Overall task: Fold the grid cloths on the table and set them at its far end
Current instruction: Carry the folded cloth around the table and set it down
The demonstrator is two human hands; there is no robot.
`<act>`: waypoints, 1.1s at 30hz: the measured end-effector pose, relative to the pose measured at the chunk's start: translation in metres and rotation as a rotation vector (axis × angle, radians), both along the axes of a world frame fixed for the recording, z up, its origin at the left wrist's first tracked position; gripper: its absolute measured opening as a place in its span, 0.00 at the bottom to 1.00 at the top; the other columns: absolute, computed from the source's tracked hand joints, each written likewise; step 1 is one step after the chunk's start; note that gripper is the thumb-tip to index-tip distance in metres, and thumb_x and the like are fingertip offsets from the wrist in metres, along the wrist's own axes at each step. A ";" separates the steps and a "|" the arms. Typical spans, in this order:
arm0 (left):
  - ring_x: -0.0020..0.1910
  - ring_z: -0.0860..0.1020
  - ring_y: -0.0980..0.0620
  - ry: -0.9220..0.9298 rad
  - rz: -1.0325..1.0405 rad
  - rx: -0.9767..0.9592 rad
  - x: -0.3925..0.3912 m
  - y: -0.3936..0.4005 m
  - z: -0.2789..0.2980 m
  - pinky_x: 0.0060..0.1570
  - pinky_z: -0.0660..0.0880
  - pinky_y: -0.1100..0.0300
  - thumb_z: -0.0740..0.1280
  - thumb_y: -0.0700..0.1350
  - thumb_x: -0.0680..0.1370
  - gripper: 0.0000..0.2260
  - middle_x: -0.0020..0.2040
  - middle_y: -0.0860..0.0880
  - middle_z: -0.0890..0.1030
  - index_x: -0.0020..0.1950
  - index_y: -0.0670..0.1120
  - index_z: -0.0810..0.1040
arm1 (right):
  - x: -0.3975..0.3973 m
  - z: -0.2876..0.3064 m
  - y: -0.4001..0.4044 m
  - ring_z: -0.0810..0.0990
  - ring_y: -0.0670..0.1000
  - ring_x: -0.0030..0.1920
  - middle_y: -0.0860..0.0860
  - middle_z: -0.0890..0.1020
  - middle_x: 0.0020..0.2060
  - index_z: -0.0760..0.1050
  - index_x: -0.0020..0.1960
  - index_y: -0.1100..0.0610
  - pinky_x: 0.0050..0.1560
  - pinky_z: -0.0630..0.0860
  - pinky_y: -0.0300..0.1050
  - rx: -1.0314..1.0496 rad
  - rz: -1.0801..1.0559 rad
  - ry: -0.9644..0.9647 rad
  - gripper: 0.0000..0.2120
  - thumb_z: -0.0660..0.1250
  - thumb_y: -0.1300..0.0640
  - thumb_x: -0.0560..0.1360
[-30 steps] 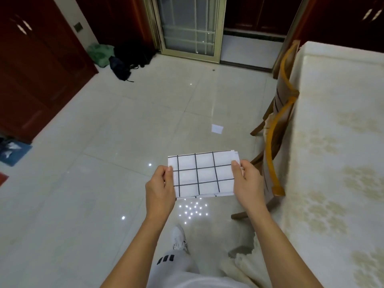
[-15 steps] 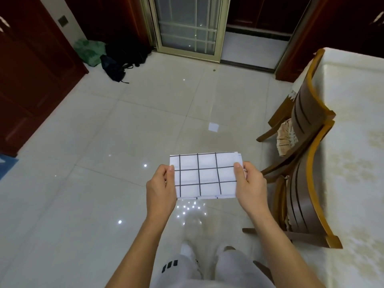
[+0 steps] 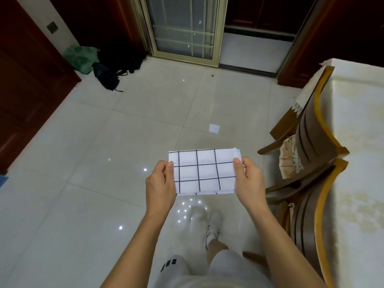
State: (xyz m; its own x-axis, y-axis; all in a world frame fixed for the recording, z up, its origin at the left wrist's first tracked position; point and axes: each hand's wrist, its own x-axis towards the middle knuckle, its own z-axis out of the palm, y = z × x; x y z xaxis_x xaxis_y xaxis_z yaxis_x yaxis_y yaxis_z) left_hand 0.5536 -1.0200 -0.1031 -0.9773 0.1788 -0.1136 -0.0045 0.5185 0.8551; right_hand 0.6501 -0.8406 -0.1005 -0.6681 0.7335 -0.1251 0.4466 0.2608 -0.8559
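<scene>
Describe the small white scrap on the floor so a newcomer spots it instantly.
Start at the glass sliding door at the far wall and come down the pale tiled floor. The small white square scrap lies there, beyond the held grid cloth; it is plain, with no black lines.

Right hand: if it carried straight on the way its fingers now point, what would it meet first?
The right hand points up-frame and slightly left, over bare floor, toward the glass door. Nothing stands in that line; the chairs and table stay off to its right. Depth is unclear.

One folded grid cloth [image 3: 204, 171] — two chairs [image 3: 307, 129], one table [image 3: 357, 142].
</scene>
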 end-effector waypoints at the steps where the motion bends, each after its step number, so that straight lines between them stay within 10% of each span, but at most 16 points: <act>1: 0.28 0.63 0.54 -0.001 0.007 0.007 -0.009 0.014 0.003 0.30 0.66 0.55 0.58 0.49 0.84 0.15 0.29 0.53 0.66 0.38 0.48 0.69 | -0.011 0.003 0.015 0.79 0.59 0.40 0.58 0.80 0.37 0.73 0.44 0.56 0.40 0.78 0.60 -0.005 0.006 0.010 0.15 0.56 0.48 0.83; 22: 0.28 0.68 0.51 0.009 -0.042 0.059 -0.174 0.220 0.009 0.30 0.73 0.42 0.59 0.50 0.83 0.15 0.29 0.49 0.71 0.39 0.47 0.72 | -0.164 0.007 0.215 0.75 0.43 0.35 0.46 0.78 0.34 0.74 0.45 0.56 0.32 0.70 0.28 -0.020 -0.064 0.068 0.12 0.58 0.53 0.83; 33: 0.29 0.70 0.50 -0.047 -0.121 0.068 -0.330 0.299 0.003 0.31 0.75 0.42 0.59 0.51 0.84 0.15 0.30 0.46 0.73 0.40 0.46 0.73 | -0.302 0.003 0.284 0.70 0.46 0.30 0.50 0.74 0.29 0.71 0.39 0.58 0.30 0.65 0.38 0.055 -0.152 0.039 0.16 0.58 0.52 0.83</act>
